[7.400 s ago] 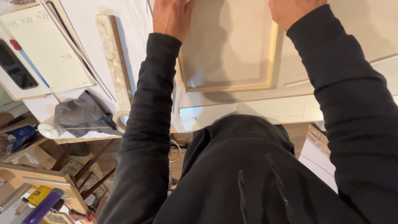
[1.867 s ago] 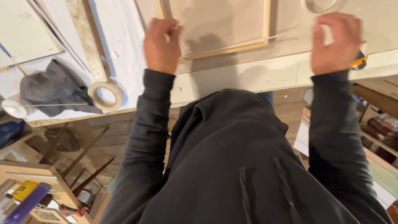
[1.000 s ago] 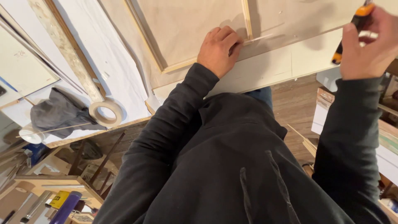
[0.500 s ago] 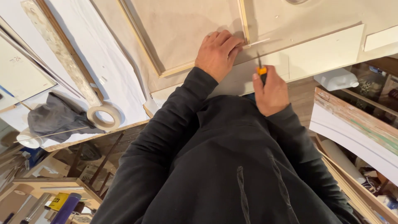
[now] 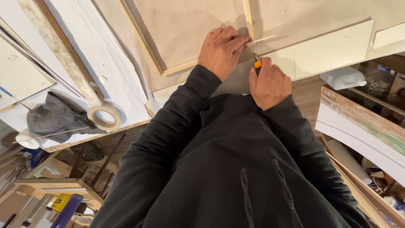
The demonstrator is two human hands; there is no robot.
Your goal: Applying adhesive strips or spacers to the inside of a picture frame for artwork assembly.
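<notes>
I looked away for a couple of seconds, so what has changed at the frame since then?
The right hand picked up an orange-handled knife and brought it down to the frame corner. The left hand slid along onto that corner. The tape roll and grey cloth stayed put.

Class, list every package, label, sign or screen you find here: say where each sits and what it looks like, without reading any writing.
White plastic jug: right, below the bench edge, lying on its side.
Yellow label: bottom left among clutter, small, with dark print.
White sheet: far left, flat, with handwritten marks.
No screens or signs.
</notes>
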